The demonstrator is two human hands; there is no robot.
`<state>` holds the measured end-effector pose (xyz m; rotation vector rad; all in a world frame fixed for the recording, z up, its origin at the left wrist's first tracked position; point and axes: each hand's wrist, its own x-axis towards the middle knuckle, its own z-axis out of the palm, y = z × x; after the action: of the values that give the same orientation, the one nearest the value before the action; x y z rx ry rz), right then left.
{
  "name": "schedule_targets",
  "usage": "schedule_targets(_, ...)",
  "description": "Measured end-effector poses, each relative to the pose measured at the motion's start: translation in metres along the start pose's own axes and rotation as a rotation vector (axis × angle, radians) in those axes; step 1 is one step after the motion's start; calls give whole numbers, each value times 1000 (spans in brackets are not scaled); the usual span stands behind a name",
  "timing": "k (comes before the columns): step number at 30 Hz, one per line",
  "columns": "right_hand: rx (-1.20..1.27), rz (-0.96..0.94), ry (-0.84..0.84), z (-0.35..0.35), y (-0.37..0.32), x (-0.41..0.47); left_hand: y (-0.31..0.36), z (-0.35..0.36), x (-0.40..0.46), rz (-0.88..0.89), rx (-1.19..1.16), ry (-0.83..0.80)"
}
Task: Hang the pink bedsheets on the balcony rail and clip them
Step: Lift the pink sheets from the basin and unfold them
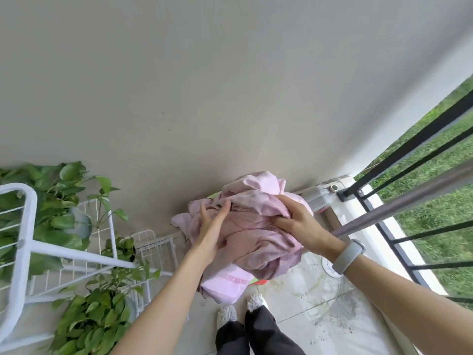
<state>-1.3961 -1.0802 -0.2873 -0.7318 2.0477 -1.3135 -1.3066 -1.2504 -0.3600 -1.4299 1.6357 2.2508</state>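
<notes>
Got the pink bedsheets (245, 237) bunched up in front of me, just left of the balcony rail (399, 201). My right hand (299, 221) has its fingers curled into a fold, gripping it. My left hand (212, 226) rests against the bundle, fingers straight.

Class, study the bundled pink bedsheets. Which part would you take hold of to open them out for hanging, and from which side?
Probably the hemmed edge with the patterned band, hanging loose at the bottom of the pink bedsheets. Come from below on the person's near side: it is the one straight, flat border showing, while the rest is crumpled. The right hand already grips a top fold; the left hand lies against the bundle.
</notes>
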Motion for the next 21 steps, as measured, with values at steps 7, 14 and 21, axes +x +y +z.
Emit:
schedule_targets(7,-226,-16,14,-12,15,-15,18,52,-5,-44,-67,47)
schedule_targets(14,-350,-219,127,-38,-7,3,112,66,-30,531,108,23)
schedule_targets(21,-367,-609,577,-111,-143,64,286,76,-116,1154,561,198)
